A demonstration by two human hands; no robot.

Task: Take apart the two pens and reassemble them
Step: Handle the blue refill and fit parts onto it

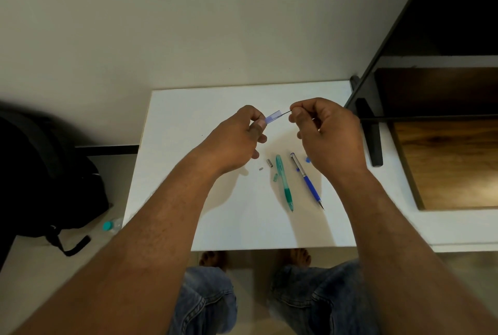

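Observation:
My left hand (242,140) pinches a small translucent blue tube (272,116) above the white table (215,213). My right hand (326,132) pinches a thin dark rod (286,112) whose tip points into the tube's open end. On the table below lie a green pen (284,183) and a blue pen with a silver upper half (307,181), side by side, tips toward me. Small loose parts lie around them: a dark metal sleeve (269,163), a tiny grey piece (260,169), a green bit (275,176) and blue bits (308,159).
A dark shelf unit with a wooden panel (444,159) stands at the right, its black foot (373,135) resting by the table's right edge. A black backpack (45,178) and a bottle with a teal cap (111,225) lie on the floor at left. My knees are under the near edge.

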